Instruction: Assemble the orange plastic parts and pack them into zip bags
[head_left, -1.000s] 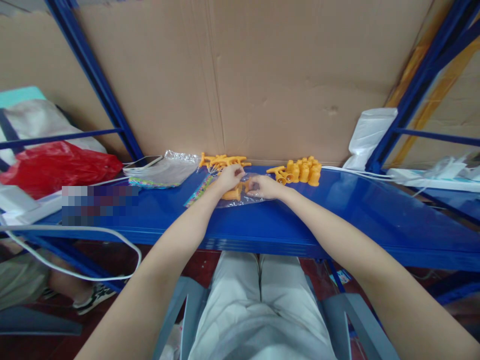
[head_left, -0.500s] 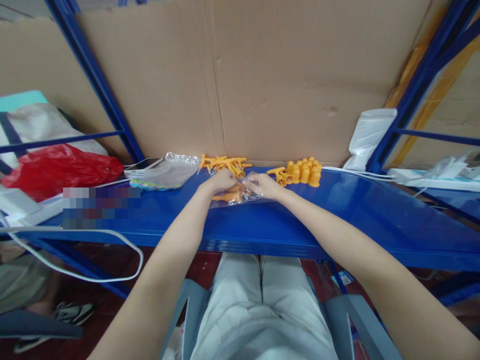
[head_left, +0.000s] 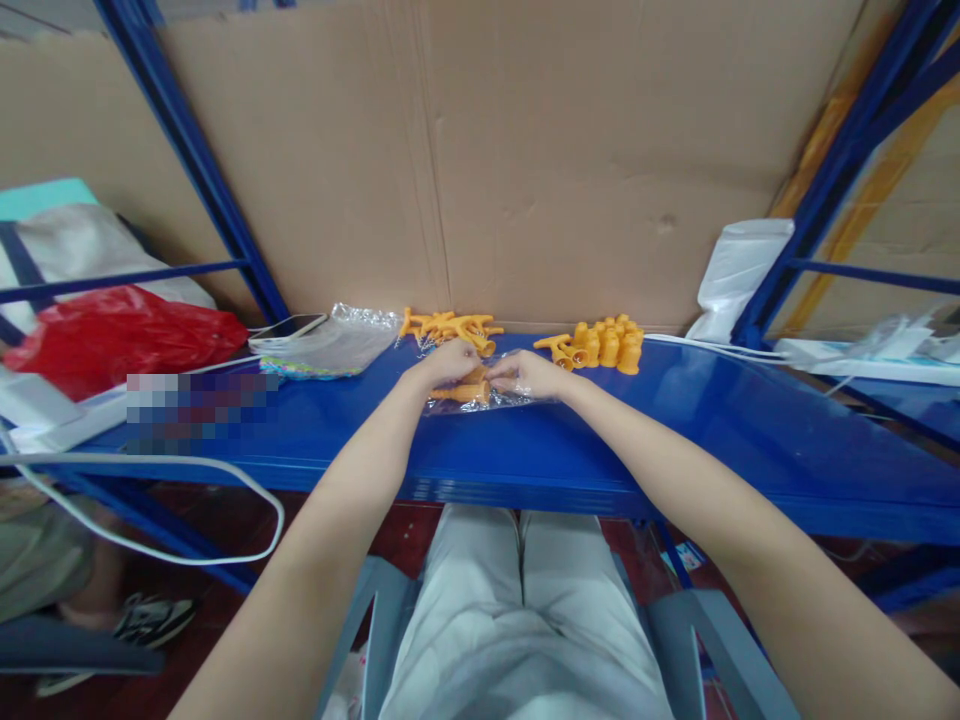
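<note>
My left hand [head_left: 444, 362] and my right hand [head_left: 529, 373] meet over a small clear plastic bag [head_left: 480, 398] lying on the blue shelf [head_left: 675, 420]. Both hands pinch the bag, which holds orange plastic parts [head_left: 463, 391]. Behind the hands lies a pile of flat orange pieces [head_left: 450, 326]. To the right stands a cluster of upright orange pieces [head_left: 606, 344].
A stack of clear bags [head_left: 330, 342] with a phone lies at the back left. A red plastic bag [head_left: 112, 335] and a white cable [head_left: 150, 500] are at the far left. White wrapped items [head_left: 739, 275] lean at the right. Another person's leg and shoe [head_left: 142, 620] show lower left.
The colourful header of the bag is no longer spread out to the left; the bag is now bunched between both hands. My hands have moved slightly closer together.
</note>
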